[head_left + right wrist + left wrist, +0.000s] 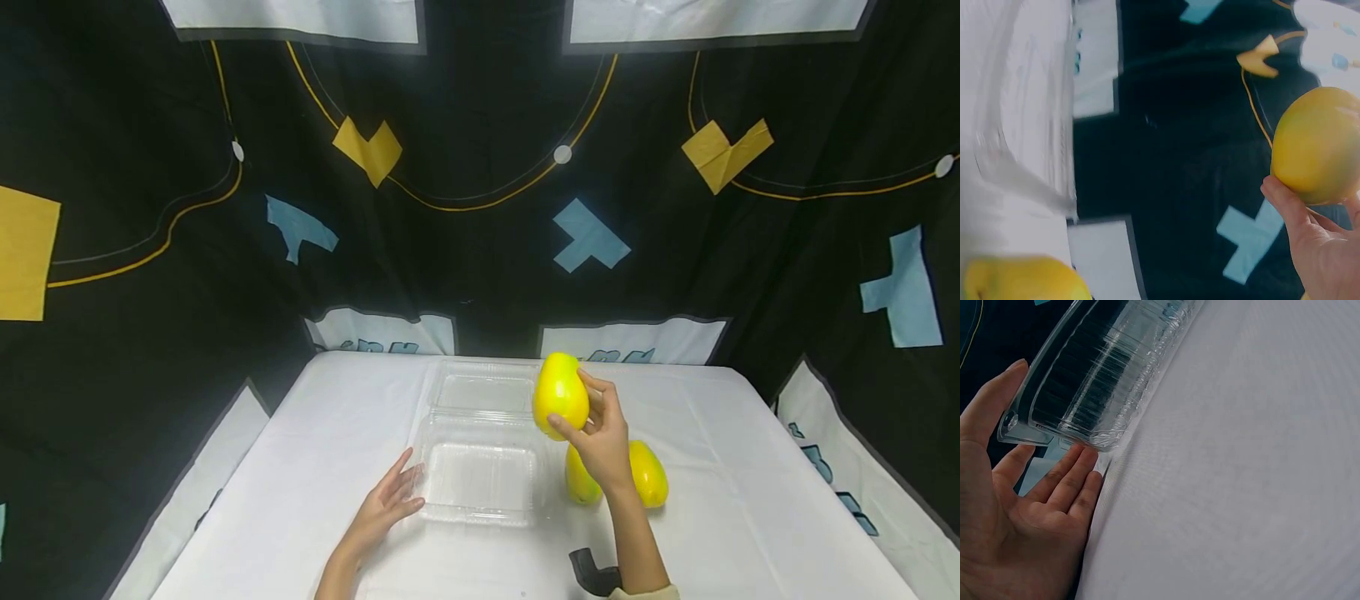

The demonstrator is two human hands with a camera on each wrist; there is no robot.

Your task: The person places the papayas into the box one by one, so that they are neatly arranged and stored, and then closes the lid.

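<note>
A yellow mango (560, 395) is held up off the table in my right hand (606, 442), with the thumb on its near side and the fingers behind it. The right wrist view also shows this mango (1319, 147) above the fingers. Two more mangoes lie on the table beyond my right forearm, one mango (648, 473) to its right and one mango (582, 477) to its left, partly hidden. A clear plastic clamshell box (482, 483) lies with its lid (486, 390) folded back. At its left side, my left hand (386, 502) has its fingers extended, fingertips at the box's edge.
A white cloth covers the table (720, 517). Near the right forearm lies a dark curved object (592, 575), partly hidden by the arm. Behind the table hangs a black curtain (480, 267) with yellow, blue and white shapes.
</note>
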